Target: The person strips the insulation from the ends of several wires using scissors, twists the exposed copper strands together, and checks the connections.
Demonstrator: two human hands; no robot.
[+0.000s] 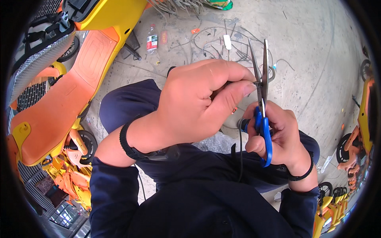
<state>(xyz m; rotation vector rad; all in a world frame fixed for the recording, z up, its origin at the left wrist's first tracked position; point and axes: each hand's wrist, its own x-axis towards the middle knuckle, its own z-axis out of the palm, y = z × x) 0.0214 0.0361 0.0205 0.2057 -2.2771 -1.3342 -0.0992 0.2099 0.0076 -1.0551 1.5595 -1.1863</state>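
Seemingly at the centre of the view, a thin black cable (240, 146) is pinched in the left hand (194, 105), whose fingers are curled tightly closed around it, thumb pressed against forefinger. The cable's short end is presented just past the fingertips, right at the blades of a pair of blue-handled scissors (263, 111). The scissors are gripped by the right hand (279, 141), fingers closed through and around the blue loops, with the blades pointed upward and away from the body and parted only slightly. The cable end is caught low between the blades, near the pivot, where a fine, controlled bite is most easily made; whether the sheath is being nicked or cut through cannot be told. The rest of the cable is left hanging down between the two hands, across the dark blue clothing of the lap. Both hands are held close together and raised, so that the small contact point stays steady and well in sight.

On the concrete floor (317, 59) beyond the hands, a tangle of loose wires (222, 43) and offcuts is scattered, and a clear plastic bottle (152, 38) is lying near them. An orange and yellow scooter (67, 95) is parked just to the left, and further orange and yellow parts are seen at the right edge.
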